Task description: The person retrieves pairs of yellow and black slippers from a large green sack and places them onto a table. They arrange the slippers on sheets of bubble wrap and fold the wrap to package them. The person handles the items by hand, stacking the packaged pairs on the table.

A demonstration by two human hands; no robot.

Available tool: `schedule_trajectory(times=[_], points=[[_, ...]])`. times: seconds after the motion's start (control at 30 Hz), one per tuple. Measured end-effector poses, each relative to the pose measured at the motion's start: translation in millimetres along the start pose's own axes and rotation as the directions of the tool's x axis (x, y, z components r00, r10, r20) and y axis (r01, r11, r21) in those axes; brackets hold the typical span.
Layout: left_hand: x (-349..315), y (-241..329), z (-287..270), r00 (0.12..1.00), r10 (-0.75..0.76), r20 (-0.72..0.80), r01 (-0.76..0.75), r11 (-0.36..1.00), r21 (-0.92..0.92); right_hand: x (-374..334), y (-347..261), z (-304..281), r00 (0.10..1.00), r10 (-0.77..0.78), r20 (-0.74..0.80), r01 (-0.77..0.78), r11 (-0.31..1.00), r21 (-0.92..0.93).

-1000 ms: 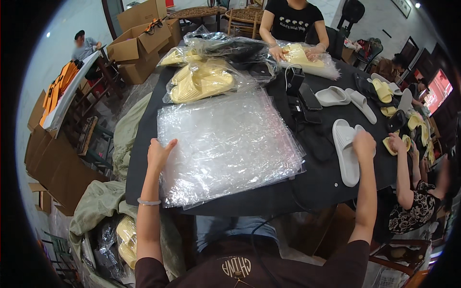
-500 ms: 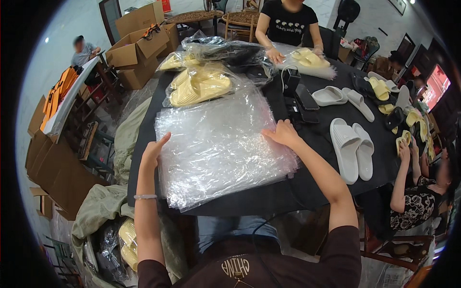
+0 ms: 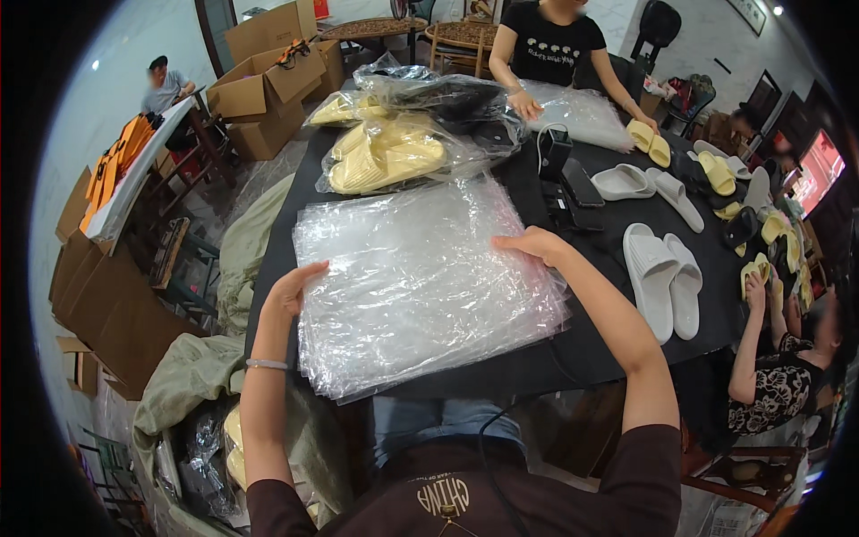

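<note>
Many clear plastic bags (image 3: pixel 420 295) lie stacked before you on the black table (image 3: pixel 514 369). Your left hand (image 3: pixel 290 288) is at the left edge and your right hand (image 3: pixel 535 244) at the right, thumbs stretched over the film; I cannot tell whether the hidden fingers grip it. Uneven pushing could skew the slick layers, and the near corner, reaching the table's edge, could slip off. A wide right swing might knock the 2 white slippers (image 3: pixel 651 273).
</note>
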State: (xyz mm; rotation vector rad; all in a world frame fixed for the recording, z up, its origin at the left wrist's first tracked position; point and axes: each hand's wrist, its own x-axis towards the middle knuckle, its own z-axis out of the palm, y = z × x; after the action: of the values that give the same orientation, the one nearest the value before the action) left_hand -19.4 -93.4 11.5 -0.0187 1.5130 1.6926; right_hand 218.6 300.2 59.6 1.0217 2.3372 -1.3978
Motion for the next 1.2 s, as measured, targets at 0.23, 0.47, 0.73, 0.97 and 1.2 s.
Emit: schedule_trajectory(times=[0.23, 0.47, 0.73, 0.97, 1.2], points=[[-38, 7, 6, 0.989, 0.027, 0.148, 0.011, 0.967, -0.253, 0, 15, 24, 0.975, -0.061, 0.214, -0.053, 0.872, 0.488], [-45, 8, -11, 0.987, 0.159, -0.023, -0.160, 0.985, -0.064, -38, -6, 32, 0.949, -0.169, 0.264, -0.103, 0.627, 0.772], [-112, 97, 16, 0.597, 0.785, 0.163, -0.789, 0.612, -0.057, -127, -65, -20, 0.677, -0.589, -0.441, 0.736, 0.552, 0.392], [-60, 76, -67, 0.656, 0.683, 0.322, -0.750, 0.638, 0.177, -81, 0, -3, 0.700, -0.674, -0.235, 0.714, 0.663, 0.224], [-69, 49, -78, 0.759, 0.628, 0.172, -0.642, 0.766, 0.035, -67, 23, -2, 0.761, -0.551, -0.341, 0.641, 0.719, 0.268]])
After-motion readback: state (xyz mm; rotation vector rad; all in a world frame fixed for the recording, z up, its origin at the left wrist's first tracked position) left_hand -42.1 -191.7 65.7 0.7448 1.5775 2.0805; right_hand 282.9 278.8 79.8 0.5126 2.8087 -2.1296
